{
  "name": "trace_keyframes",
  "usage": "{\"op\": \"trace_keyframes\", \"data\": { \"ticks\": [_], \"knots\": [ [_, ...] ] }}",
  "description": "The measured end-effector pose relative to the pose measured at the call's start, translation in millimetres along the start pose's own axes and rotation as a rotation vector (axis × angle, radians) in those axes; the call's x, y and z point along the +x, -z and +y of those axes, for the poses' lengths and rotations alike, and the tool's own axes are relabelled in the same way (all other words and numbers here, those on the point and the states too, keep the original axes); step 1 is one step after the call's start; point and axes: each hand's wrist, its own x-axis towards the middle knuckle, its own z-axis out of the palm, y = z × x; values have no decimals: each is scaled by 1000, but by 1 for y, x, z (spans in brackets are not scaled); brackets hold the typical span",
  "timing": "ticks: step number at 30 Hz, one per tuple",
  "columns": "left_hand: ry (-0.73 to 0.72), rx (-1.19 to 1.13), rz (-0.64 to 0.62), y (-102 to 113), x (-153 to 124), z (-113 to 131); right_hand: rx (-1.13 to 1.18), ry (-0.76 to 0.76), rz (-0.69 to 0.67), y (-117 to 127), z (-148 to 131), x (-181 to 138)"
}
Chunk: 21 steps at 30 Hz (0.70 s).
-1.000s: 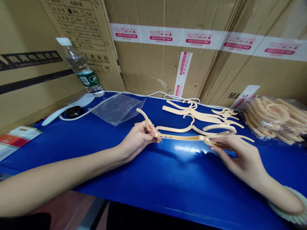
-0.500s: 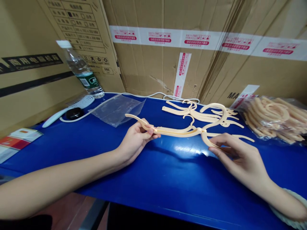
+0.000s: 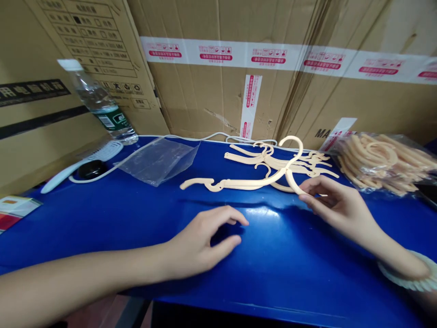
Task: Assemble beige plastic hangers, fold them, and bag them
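Note:
A cream plastic folding hanger point(image 3: 251, 183) is held up over the blue table point(image 3: 273, 273), its hook upward and one arm stretched out to the left. My right hand point(image 3: 336, 207) pinches the hanger's right arm between thumb and fingers. Lower and to the left, my left hand point(image 3: 213, 237) holds nothing; its thumb and fingers are apart and curved. Behind the held hanger lie several more cream hangers point(image 3: 246, 158), partly overlapping one another and partly hidden by it.
A clear bag of folded hangers point(image 3: 378, 159) sits at the right. On the left are a water bottle point(image 3: 102, 107), a pale hairbrush point(image 3: 80, 166), a black rounded object point(image 3: 92, 169) and a flat plastic bag point(image 3: 159, 159). Cardboard boxes point(image 3: 211, 98) wall off the back.
My left hand has let go of the hanger's left arm and come down nearer the table's front. The right hand still holds the hanger. The view has shifted slightly right.

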Motion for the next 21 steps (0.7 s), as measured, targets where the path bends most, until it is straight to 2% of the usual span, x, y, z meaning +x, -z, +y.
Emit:
{"op": "trace_keyframes", "data": {
  "ticks": [3,5,11,21],
  "knots": [
    [-272,311,-152,-1,-5,3,-58,48,-59,-2,10,0],
    [-325,463,-183,0,-6,2,-117,84,-92,-4,16,0],
    [-227,697,-125,1,-6,-5,-290,194,-123,-5,25,5],
    [-106,745,-160,4,-4,-7,-306,170,-76,-10,27,7]
  ]
}}
